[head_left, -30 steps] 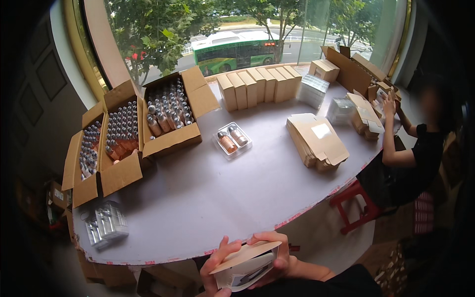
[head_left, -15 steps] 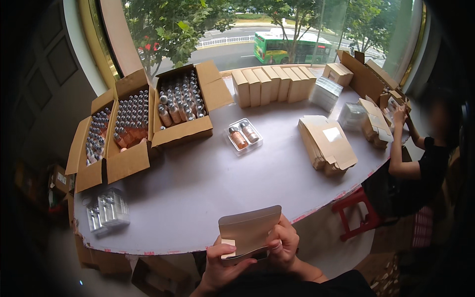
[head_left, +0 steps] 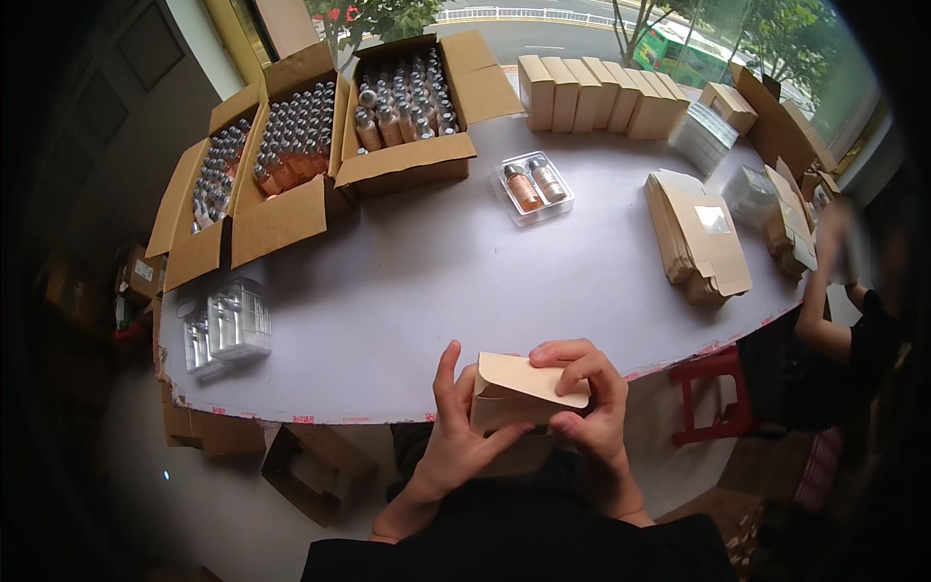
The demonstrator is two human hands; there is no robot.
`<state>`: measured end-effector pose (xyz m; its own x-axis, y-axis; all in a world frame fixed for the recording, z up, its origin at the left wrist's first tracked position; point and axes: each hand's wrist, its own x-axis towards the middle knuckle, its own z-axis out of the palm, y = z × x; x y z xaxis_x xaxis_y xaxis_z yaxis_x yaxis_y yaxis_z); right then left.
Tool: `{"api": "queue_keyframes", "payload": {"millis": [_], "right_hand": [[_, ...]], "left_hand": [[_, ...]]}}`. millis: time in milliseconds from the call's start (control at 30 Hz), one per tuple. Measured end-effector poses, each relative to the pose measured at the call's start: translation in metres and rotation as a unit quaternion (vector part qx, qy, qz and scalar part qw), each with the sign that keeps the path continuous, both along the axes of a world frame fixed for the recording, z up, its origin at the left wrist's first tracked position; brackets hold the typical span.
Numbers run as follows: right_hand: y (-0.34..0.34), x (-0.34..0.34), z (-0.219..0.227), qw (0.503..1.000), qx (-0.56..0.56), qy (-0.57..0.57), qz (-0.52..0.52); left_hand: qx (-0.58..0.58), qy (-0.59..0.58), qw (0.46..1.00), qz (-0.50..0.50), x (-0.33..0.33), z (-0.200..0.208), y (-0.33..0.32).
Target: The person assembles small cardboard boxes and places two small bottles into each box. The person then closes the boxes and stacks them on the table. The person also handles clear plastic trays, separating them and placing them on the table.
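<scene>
At the near edge of the table [head_left: 388, 310], a small box [head_left: 514, 390] of plain, pale tan card is held from both ends. Its upper flap [head_left: 524, 374] lies tilted, smooth and lighter than the shaded side [head_left: 502, 414] below, with a rounded corner at the right. The left hand [head_left: 454, 427] grips the left end, forefinger raised, thumb along the lower edge. The right hand [head_left: 597, 403] holds the right end, fingers bent onto the flap, thumb below. The flap appears partly open.

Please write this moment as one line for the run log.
left hand: holds box | right hand: fingers on box flap | tray: on table, two bottles inside
</scene>
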<state>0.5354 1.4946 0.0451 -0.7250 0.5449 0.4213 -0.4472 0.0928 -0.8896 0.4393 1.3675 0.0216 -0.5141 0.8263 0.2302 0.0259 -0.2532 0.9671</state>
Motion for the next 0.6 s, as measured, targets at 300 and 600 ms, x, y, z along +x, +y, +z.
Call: {"api": "queue_keyframes", "payload": {"millis": [300,600], "right_hand": [[0.011,0.004,0.003,0.994,-0.028,-0.054,0.088],[0.018,0.006,0.011,0.975,-0.082,-0.19,0.079]], "left_hand": [[-0.019,0.065,0.997,-0.033,-0.009,-0.009,-0.001],[-0.076,0.046,0.993,-0.082,-0.015,-0.006,-0.004]]}}
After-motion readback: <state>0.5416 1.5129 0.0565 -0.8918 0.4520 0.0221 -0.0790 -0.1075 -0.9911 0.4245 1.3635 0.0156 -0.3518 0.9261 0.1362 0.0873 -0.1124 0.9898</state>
